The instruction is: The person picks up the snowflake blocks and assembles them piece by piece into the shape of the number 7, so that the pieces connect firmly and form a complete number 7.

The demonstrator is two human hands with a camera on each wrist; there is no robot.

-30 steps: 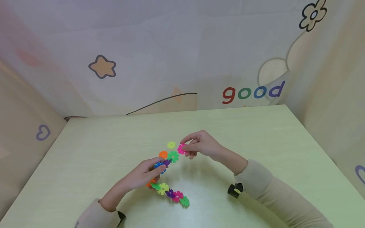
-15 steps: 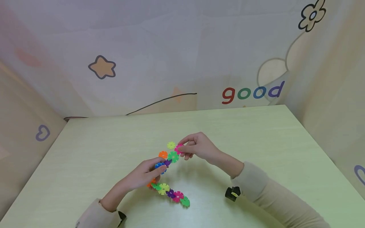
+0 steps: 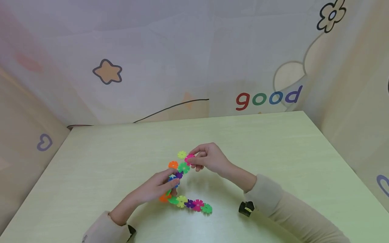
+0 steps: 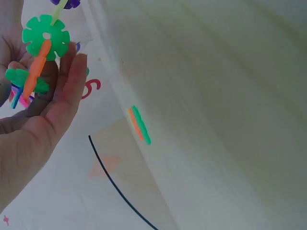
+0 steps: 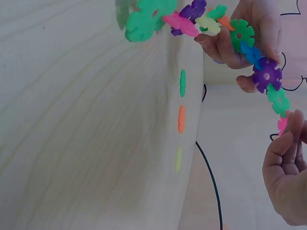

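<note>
A chain of brightly coloured notched flower discs curves through my left hand (image 3: 159,184), whose thumb and fingers pinch it near a blue disc (image 3: 174,182). Its lower end runs right through yellow, purple and pink to a green disc (image 3: 207,208). Above the thumb, a purple disc (image 5: 267,75) joins another green disc (image 5: 278,99). Between thumb and fingertips of my right hand (image 3: 211,158) is a pink disc (image 3: 189,159), its edge right at that green disc in the right wrist view. An orange disc (image 4: 37,69) and a green disc (image 4: 46,36) show beside the left palm.
Loose on the table (image 3: 258,152), beyond the chain, lie a yellow disc (image 3: 182,154) and an orange disc (image 3: 173,164). A loose green disc (image 5: 183,83) shows in line with them in the right wrist view. A printed curtain (image 3: 164,67) stands behind the table.
My right hand has moved left and slightly down, bringing the pink disc to the green disc at the chain's upper end. The chain's lower end has swung to the right.
</note>
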